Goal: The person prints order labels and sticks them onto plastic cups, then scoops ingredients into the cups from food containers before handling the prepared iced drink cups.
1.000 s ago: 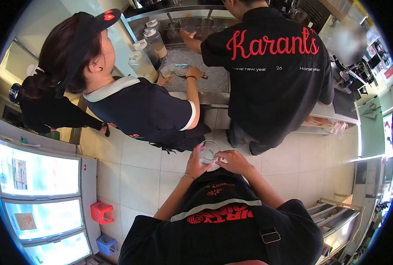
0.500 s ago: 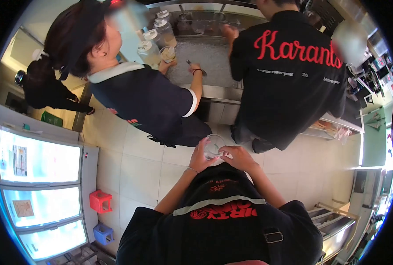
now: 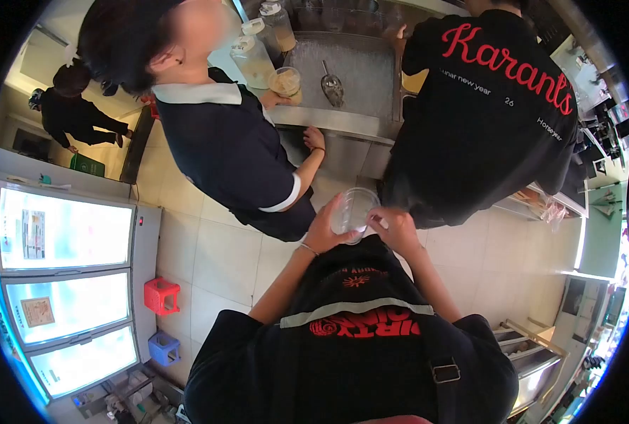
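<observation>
In front of my chest I hold a clear plastic cup (image 3: 362, 203), which looks empty. My left hand (image 3: 327, 232) is wrapped round its left side. On the cup's right side, my right hand (image 3: 397, 230) has bent, closed fingers pressed to it near the lower edge. Just ahead, a co-worker's hand (image 3: 277, 99) holds another clear cup (image 3: 285, 83) with pale contents. A metal scoop (image 3: 332, 90) lies on the ice in the steel bin (image 3: 364, 126).
One co-worker (image 3: 222, 148) stands ahead left, another (image 3: 491, 134) ahead right, both close. Lidded jars (image 3: 252, 62) stand beside the ice. At left are a lit glass-door fridge (image 3: 67, 230), a red stool (image 3: 162, 295) and a blue stool (image 3: 164, 348). Another person (image 3: 74, 116) is farther back.
The left co-worker has let go of the scoop and lowered that hand to the counter front. My cup has moved slightly up and right, and my right fingers have shifted along its side.
</observation>
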The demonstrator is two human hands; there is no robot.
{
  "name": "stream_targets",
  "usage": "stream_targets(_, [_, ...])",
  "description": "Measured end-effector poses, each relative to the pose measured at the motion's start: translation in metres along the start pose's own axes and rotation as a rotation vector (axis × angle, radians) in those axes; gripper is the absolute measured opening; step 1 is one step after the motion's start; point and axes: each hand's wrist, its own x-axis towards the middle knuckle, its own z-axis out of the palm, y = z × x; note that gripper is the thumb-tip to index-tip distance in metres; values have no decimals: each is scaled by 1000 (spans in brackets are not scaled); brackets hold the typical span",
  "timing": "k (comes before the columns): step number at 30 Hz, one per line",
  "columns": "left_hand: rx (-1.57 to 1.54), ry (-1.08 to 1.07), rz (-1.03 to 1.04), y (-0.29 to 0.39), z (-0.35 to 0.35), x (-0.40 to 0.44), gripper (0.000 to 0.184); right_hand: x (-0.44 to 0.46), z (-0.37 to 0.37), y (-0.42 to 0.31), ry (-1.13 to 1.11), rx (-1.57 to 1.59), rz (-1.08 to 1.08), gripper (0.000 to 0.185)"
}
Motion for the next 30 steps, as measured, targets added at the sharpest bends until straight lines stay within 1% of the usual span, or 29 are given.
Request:
stream_targets(1, [90, -6, 4, -3, -7, 0, 94, -1, -2, 2, -4, 3, 4, 13])
stream_targets(2, [-10, 15, -98, -5, -14, -6, 81, -3, -4, 0, 131, 36, 10, 13])
stream_targets(3, [-12, 13, -105, -8, -25, -11, 81, -4, -7, -2, 266, 68, 16, 13])
stream_targets(5, [49, -23, -262, -17, -42, -19, 71, -1, -19, -7, 287, 58, 25, 14])
stream_targets(6, [47, -25, -273, -22, -50, -27, 71, 1, -21, -10, 332, 83, 7, 13])
stream_targets(7, [108, -14, -219, -32, -55, -34, 64, 4, -24, -13, 377, 109, -13, 13])
stream_targets(8, [170, -3, -166, -39, -58, -40, 57, 8, -28, -19, 386, 112, -41, 12])
stream_targets(9, [171, -1, -181, -46, -57, -45, 57, 12, -30, -25, 374, 118, -37, 12])
stream_targets(11, [243, -48, -202, -51, -58, -65, 50, 18, -28, -37, 368, 149, -50, 13])
stream_targets(12, [241, -39, -238, -52, -55, -77, 50, 20, -24, -42, 338, 191, -48, 13])
stream_targets(14, [129, -79, -298, -44, -37, -85, 47, 29, -20, -49, 285, 219, -81, 13])
stream_targets(15, [121, -69, -333, -41, -30, -89, 47, 32, -17, -53, 270, 232, -110, 14])
stream_targets(18, [76, -34, -340, -35, -12, -91, 52, 40, -9, -56, 203, 220, -139, 15])
stream_targets(20, [-9, 68, -396, -19, -14, -84, 66, 48, -6, -57, 175, 213, -172, 16])
stream_targets(21, [-17, 79, -409, -12, -17, -81, 66, 51, -4, -58, 168, 237, -123, 17])
stream_targets(22, [-105, 122, -358, -7, -19, -77, 73, 54, -4, -58, 166, 259, -71, 19])
stream_targets(23, [-193, 161, -304, 1, -23, -71, 81, 57, -3, -55, 157, 254, -67, 19])
stream_targets(24, [-310, 98, -367, 9, -28, -65, 91, 61, -2, -50, 145, 243, -55, 20])
stream_targets(28, [-264, 7, -406, 12, -36, -42, 89, 85, 1, -32, 128, 245, -51, 22])
stream_targets(30, [-353, 6, -323, 8, -41, -31, 87, 99, 4, -32, 141, 246, -60, 22])
